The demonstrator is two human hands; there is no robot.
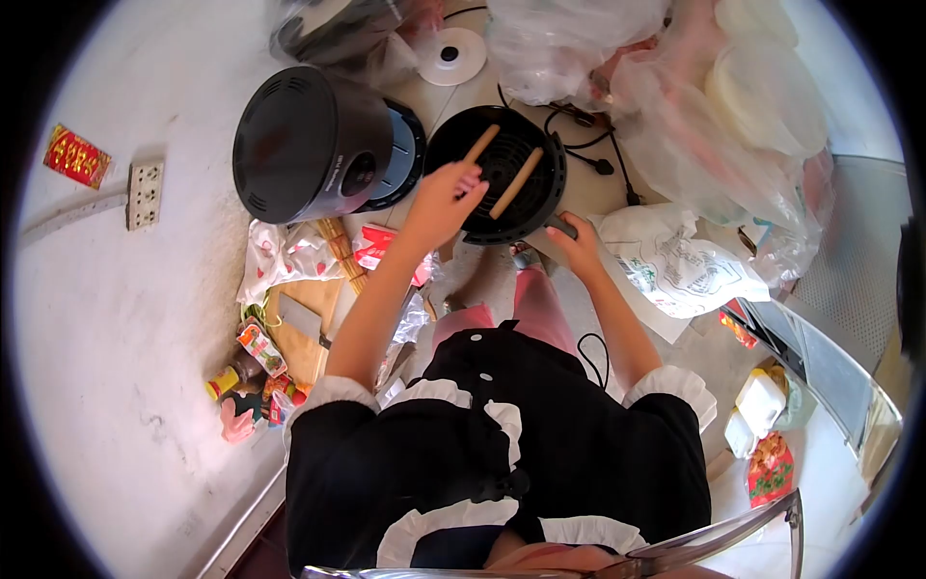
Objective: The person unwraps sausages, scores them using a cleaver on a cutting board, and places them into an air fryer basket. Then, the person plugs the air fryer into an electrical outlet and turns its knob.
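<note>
A black air fryer basket (453,138) with a slotted bottom sits in front of me. My right hand (581,249) is wrapped around the basket handle (562,224) at its near right side. Over the basket's left part, my left hand (451,196) has its fingers curled at the near end of a tan, sausage-like stick (482,145); the fingertips are slightly blurred. A second tan stick (517,183) lies slantwise in the basket, apart from my hand. Directly left of the basket stands the dark air fryer body (323,145).
Plastic bags (714,87) pile up at the back right, near a black power cord (603,164). A white printed bag (675,259) lies right of the handle. At left are a cutting board (301,333), a cleaver (301,317) and a wall socket strip (145,196).
</note>
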